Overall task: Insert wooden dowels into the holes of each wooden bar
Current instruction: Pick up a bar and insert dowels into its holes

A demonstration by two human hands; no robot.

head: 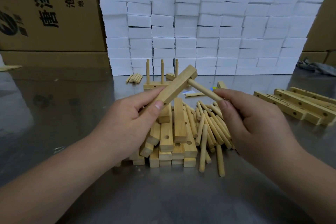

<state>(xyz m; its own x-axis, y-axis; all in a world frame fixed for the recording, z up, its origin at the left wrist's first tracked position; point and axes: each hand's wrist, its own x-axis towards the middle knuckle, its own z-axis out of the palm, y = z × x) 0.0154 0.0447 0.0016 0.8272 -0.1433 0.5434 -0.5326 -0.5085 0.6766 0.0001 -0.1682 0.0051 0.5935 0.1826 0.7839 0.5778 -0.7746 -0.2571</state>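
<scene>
Left hand (pixel 138 112) grips bar (pixel 174 86) near its low end, bar slanting up and away. Right hand (pixel 252 114) pinches dowel (pixel 203 90) tail; dowel tip meets hole near bar's far end, axis square to bar. Push goes along dowel, up-left from right fingers.

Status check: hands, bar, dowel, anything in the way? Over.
Left hand grips pale rectangular wooden bar, tilted. Right hand pinches round wooden dowel, tip at the bar's far-end hole; depth unclear. Nothing between them.
</scene>
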